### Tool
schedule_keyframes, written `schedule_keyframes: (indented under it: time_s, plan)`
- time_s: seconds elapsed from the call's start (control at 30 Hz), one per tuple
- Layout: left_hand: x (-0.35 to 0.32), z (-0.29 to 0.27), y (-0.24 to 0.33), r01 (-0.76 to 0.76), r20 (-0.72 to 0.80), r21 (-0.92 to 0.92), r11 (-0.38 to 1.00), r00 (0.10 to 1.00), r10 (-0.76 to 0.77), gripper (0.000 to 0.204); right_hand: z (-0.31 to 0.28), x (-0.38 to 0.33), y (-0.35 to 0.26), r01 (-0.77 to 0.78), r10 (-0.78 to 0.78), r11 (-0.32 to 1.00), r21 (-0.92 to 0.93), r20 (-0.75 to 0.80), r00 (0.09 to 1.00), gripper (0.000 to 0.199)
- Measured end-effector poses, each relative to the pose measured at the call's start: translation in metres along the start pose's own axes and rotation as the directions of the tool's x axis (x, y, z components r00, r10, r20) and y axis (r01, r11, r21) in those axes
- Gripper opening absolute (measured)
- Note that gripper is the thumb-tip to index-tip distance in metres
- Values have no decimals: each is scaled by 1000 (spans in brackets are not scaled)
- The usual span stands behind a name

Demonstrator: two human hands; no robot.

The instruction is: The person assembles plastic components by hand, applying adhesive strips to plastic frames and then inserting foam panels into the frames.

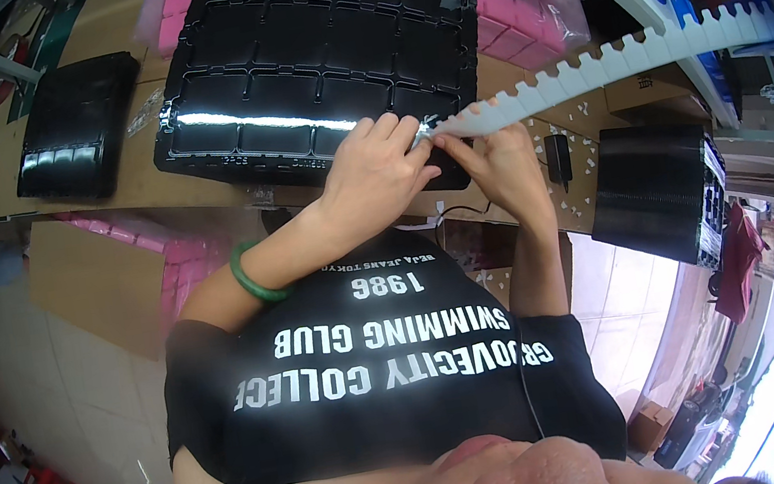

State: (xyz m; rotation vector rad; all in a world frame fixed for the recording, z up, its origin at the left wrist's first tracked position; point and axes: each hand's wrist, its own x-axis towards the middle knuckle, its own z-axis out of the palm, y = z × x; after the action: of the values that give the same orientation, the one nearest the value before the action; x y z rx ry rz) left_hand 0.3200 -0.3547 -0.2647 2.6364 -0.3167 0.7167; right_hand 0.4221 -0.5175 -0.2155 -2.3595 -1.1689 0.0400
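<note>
A long pale-grey plastic strip [584, 76] with a row of notches along its upper edge runs from my hands to the far right. My right hand [510, 172] is closed around its near end, thumb and fingers pinching it. My left hand [378, 174] meets it there with curled, closed fingers; whatever small thing lies between those fingertips is hidden. Both hands are over the front edge of a large, glossy black plastic tray [297, 59] with rows of square compartments. A green bangle [256, 278] circles my left wrist.
Pink foam blocks [521, 3] in clear wrap are behind the tray at right. A smaller black tray [71, 130] lies to the left. Small white bits are scattered on the cardboard-covered table at right, near a black adapter [557, 159] and a stack of black trays [650, 190].
</note>
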Motion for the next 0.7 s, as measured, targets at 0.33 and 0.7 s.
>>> schedule_keyframes:
  time_s: [0.33, 0.7]
  plan:
    - [4, 1, 4, 23, -34, 35, 999, 999, -22, 33, 17, 10, 18, -105, 115, 991, 85, -122, 986, 20]
    - [-5, -17, -2, -10, 27, -29, 1000, 1000, 11, 29, 7, -9, -2, -135, 155, 980, 147, -137, 978, 17]
